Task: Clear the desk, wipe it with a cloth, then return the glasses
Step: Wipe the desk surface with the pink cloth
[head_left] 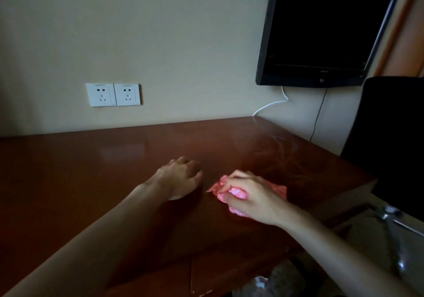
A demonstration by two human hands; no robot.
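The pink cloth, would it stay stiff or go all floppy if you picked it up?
Probably floppy: the pink cloth is bunched and wrinkled under the right hand. It looks thin, so likely light. On the glossy desk it should slide easily.

- One head-worn view looks forward and down across the desk towards the wall.
- It sits close above both forearms, tilted slightly.
- Sockets lie ahead, the screen upper right.

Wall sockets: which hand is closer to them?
Left. The left hand rests on the desk below and to the right of the wall sockets. The right hand, gripping the pink cloth, is farther right and nearer the camera.
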